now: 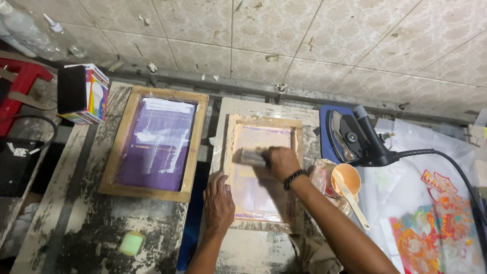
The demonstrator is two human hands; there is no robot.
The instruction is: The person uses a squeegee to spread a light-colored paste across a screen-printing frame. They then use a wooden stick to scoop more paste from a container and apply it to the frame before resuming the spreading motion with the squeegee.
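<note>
Two hands busy on small wooden screen frame (264, 170), lying flat mid-bench; left hand (219, 202) flat, fingers spread, pinning frame edge; right hand (282, 161) closed around squeegee (253, 158); best keeping pressure even, frame steady.

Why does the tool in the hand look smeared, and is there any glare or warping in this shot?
Head view: the squeegee under the right hand is motion-blurred, while the left hand on the frame is sharp; soft glare whitens the purple screen; the wide lens bows the floor tiles and table edges; lighting is even, shadows faint.
</note>
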